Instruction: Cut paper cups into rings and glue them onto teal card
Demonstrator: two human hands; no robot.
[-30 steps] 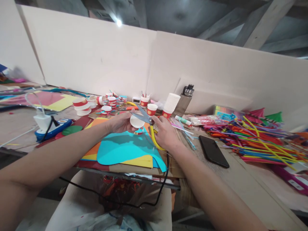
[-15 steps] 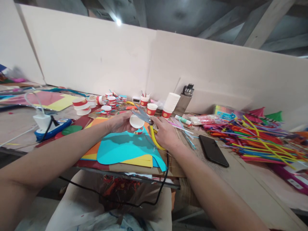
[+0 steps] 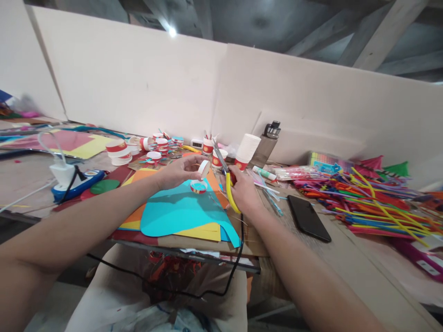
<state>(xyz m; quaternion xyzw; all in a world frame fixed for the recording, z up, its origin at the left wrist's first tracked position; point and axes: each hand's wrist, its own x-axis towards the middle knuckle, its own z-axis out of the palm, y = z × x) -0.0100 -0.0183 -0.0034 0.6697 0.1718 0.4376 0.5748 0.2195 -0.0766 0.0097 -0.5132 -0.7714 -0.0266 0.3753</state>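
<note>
Left hand (image 3: 176, 171) pinches a cut paper cup base (image 3: 203, 168) above the blue sheet (image 3: 180, 211); right hand (image 3: 242, 191) grips shut scissors (image 3: 225, 177) beside it. The base likely handles light and crushable: hold by the rim.

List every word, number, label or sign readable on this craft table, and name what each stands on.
No text can be read in this view.
Red paper cups: a round gold emblem, too small to read.
Cut cup ring below the left hand: red band with a mark, blurred.
Flat coloured pack at the back: printing, blurred.
Purple box at the right edge: a white label, illegible.
Phone: dark screen, nothing shown.
</note>
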